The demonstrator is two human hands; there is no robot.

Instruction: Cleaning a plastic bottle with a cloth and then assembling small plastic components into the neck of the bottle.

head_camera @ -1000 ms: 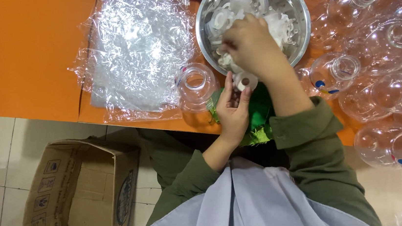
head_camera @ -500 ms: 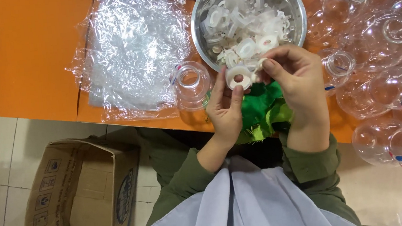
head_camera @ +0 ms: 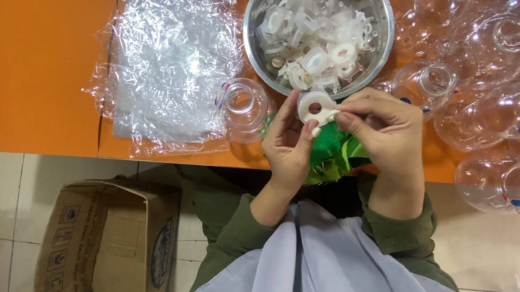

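Note:
My left hand (head_camera: 289,143) and my right hand (head_camera: 380,129) meet at the edge of the orange table (head_camera: 30,66), both pinching one white plastic ring piece (head_camera: 315,106) with a round hole. Under my hands lies a green plastic object (head_camera: 332,152), partly hidden. Just beyond the ring stands a steel bowl (head_camera: 381,20) heaped with several white plastic rings and caps. A clear round bottle (head_camera: 242,106) stands upright to the left of my left hand.
Crumpled clear plastic sheeting (head_camera: 169,66) covers the table left of the bowl. Several clear round bottles (head_camera: 502,91) crowd the right side. An open cardboard box (head_camera: 101,244) sits on the tiled floor at lower left.
My right hand left the bowl with a white ring and came to my left hand; both now hold it a little lower, near the table's edge.

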